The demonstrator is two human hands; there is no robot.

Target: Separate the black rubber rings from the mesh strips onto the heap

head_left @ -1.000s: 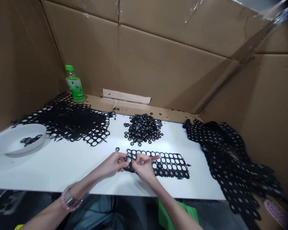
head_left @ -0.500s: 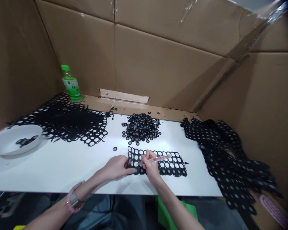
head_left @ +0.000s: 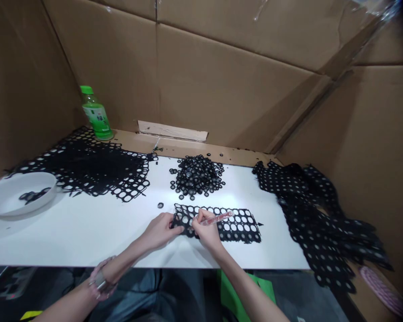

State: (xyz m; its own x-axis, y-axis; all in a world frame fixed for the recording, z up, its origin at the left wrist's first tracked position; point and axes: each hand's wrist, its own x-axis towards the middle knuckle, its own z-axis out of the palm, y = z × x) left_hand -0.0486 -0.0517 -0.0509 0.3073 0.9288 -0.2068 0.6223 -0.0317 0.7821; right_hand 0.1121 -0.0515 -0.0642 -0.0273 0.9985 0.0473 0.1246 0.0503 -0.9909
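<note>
A black rubbery sheet with rows of round holes [head_left: 240,236] lies on the white table in front of me; its lowest row holds small black rings. My left hand [head_left: 160,231] is closed on the sheet's left end, thumb along the lower edge, and that end is bent up a little. In my right hand [head_left: 206,231] is a slim pen-like tool with a clear, reddish handle [head_left: 221,218]. Its tip points at the sheet's left part, close to my left thumb; the fingers hide the exact contact. One loose black ring [head_left: 160,205] lies beyond my left hand.
Behind the sheet is a heap of small black rings [head_left: 198,176]. Empty-holed black sheets [head_left: 100,167] are piled at left, near a white bowl [head_left: 36,206] and a green bottle [head_left: 99,118]. Filled sheets [head_left: 309,214] hang over the right edge. Cardboard walls [head_left: 221,80] enclose the table.
Both hands have shifted slightly left along the sheet, and its left end is bent up more. The tool stays in my right hand. The whole view has moved a little.
</note>
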